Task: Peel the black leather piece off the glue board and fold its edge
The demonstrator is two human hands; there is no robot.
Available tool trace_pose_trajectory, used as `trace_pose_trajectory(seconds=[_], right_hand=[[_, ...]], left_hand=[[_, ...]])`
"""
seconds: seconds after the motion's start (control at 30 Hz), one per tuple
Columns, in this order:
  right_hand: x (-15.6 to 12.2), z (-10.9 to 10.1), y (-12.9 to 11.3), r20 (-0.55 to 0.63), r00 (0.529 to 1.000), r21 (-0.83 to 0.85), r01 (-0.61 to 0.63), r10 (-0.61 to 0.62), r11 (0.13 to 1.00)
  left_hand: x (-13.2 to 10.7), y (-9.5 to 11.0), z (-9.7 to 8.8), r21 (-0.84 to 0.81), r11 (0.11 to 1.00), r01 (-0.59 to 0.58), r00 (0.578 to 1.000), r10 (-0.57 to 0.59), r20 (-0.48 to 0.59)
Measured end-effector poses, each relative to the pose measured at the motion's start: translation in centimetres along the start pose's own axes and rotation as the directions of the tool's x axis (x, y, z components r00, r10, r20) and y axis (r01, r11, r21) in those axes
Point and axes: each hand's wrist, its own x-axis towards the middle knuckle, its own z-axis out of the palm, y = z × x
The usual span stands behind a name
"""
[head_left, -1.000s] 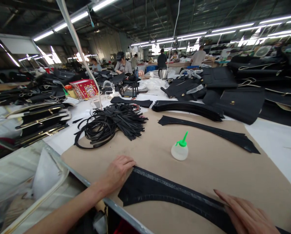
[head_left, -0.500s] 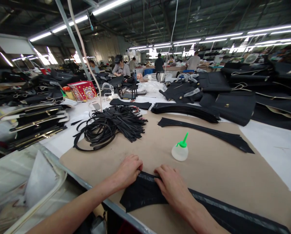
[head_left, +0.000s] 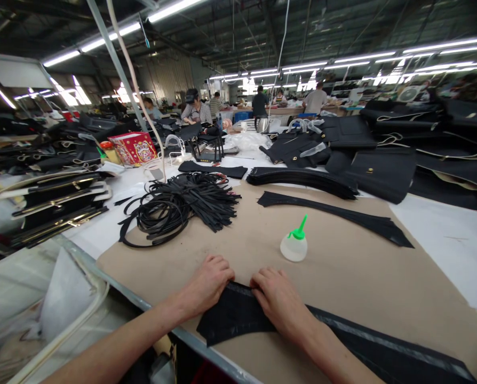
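A long counter carries a sheet of brown card, and on its near edge lies a long curved strip of black quilted fabric with a pale taped band along its upper border, running off to the right. Beyond it, well apart, sits a tangle of black straps. A small white squeeze bottle with a green nozzle stands just behind the hands. The left hand lies flat, fingers pressed on the strip's left end; the right hand rests palm-down beside it, fingertips on the taped border, neither gripping.
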Motion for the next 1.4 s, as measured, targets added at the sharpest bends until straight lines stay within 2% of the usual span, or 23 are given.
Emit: trace_pose_trajectory(seconds=[0.17,0.33,0.43,0.6,0.7,0.77,0.83,0.9,1.0,1.13,1.23,1.4], right_hand=[[-0.6,0.3,0.3,-0.033,0.996,-0.047,0.083,-0.085,0.995],[-1.1,0.9,0.5,-0.056,0.988,-0.078,0.14,-0.144,0.987],[-1.4,1.2,0.4,-0.04,0.984,-0.116,0.167,-0.173,0.979],[-1.6,1.5,0.3,-0.04,0.976,-0.181,0.206,-0.216,0.962],[-1.7,1.7,0.3,-0.041,0.969,-0.215,0.229,-0.244,0.949],[-1.8,1.9,0.4,-0.048,0.965,-0.232,0.24,-0.258,0.943],[-1.8,2.0,0.5,-0.052,0.961,-0.242,0.253,-0.273,0.937],[-1.8,2.2,0.7,-0.056,0.955,-0.256,0.268,-0.291,0.929],[-1.8,2.3,0.8,-0.068,0.948,-0.296,0.278,-0.311,0.914],[-2.0,2.0,1.2,-0.066,0.946,-0.298,0.284,-0.317,0.911],[-2.4,1.3,2.2,-0.038,0.948,-0.271,0.294,-0.315,0.917],[-3.8,-0.2,4.7,-0.002,0.956,-0.27,0.283,-0.295,0.92]], left_hand=[[-0.7,0.3,0.4,0.169,0.981,-0.101,0.993,0.11,-0.048],[-1.4,0.3,1.4,0.275,0.939,-0.207,0.959,0.25,-0.132],[-1.7,0.2,2.0,0.302,0.927,-0.224,0.944,0.284,-0.17],[-2.4,-0.3,2.3,0.302,0.921,-0.247,0.943,0.3,-0.142],[-3.2,-1.0,1.7,0.252,0.932,-0.26,0.953,0.29,-0.091],[-3.7,-1.4,1.3,0.208,0.952,-0.225,0.966,0.245,-0.077],[-3.8,-1.3,1.1,0.176,0.973,-0.148,0.975,0.173,-0.138],[-3.5,-0.6,1.3,0.14,0.987,-0.082,0.962,0.115,-0.247],[-2.5,1.3,2.4,0.032,0.996,-0.08,0.944,0.086,-0.318],[-1.5,3.1,4.2,-0.062,0.994,-0.093,0.969,0.077,-0.235],[-1.6,3.0,5.0,-0.069,0.992,-0.105,0.977,0.091,-0.192],[-1.5,2.8,5.3,-0.052,0.991,-0.124,0.98,0.114,-0.163]])
